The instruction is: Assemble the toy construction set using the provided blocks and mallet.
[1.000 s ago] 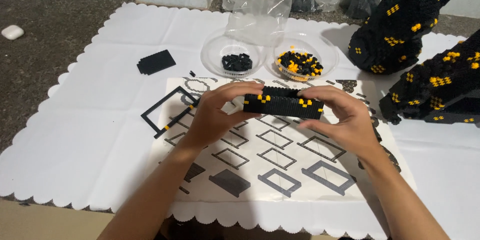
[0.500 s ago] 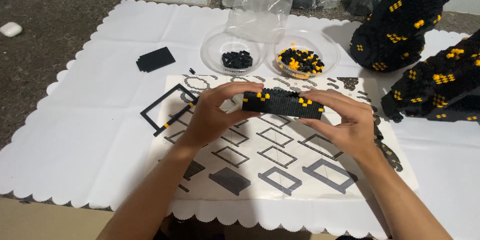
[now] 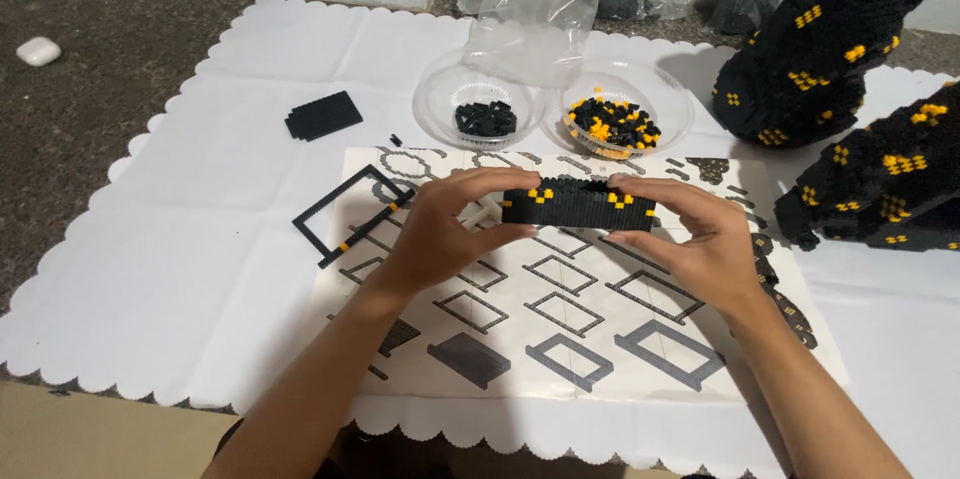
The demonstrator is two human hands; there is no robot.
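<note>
On white scalloped cloth [image 3: 190, 239]: instruction sheet [image 3: 600, 339], rough grey floor [image 3: 90, 119] beyond.

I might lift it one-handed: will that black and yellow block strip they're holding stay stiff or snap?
The block strip spans unsagging between left hand and right hand, so probably stiff. Being built of tiny bricks, it may crack if bent.

2 clear bowls [image 3: 478, 89], 2 black brick models [image 3: 820, 49], 1 instruction sheet [image 3: 600, 339]

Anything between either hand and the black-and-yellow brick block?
Nothing visible. The left hand and right hand each pinch one end of the brick block, fingers directly on it, held above the instruction sheet.
</note>
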